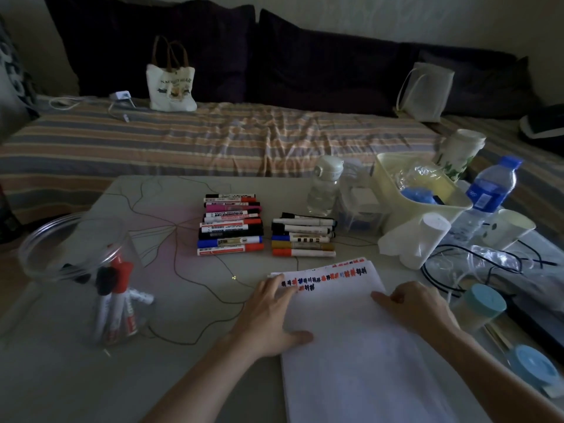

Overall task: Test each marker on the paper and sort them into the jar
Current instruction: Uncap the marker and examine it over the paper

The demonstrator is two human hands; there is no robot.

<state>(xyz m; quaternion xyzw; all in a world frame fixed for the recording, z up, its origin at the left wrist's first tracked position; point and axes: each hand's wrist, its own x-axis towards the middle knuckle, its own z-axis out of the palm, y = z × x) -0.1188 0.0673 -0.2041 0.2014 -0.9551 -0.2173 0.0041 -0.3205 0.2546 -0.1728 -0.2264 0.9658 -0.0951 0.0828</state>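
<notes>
Resting flat on the paper (360, 325) near right, left hand (271, 312) and right hand (415, 306) are lying relaxed, grasping nothing, while light, stiff markers (232, 222) are waiting beyond, likely best pinched mid-barrel, jar (76, 248) far left.

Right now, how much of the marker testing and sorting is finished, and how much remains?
Done: a few markers stand in the clear jar, and the paper carries rows of test scribbles. In hand: no marker; the left hand and right hand rest on the paper. Left: two piles still lie on the table.
</notes>
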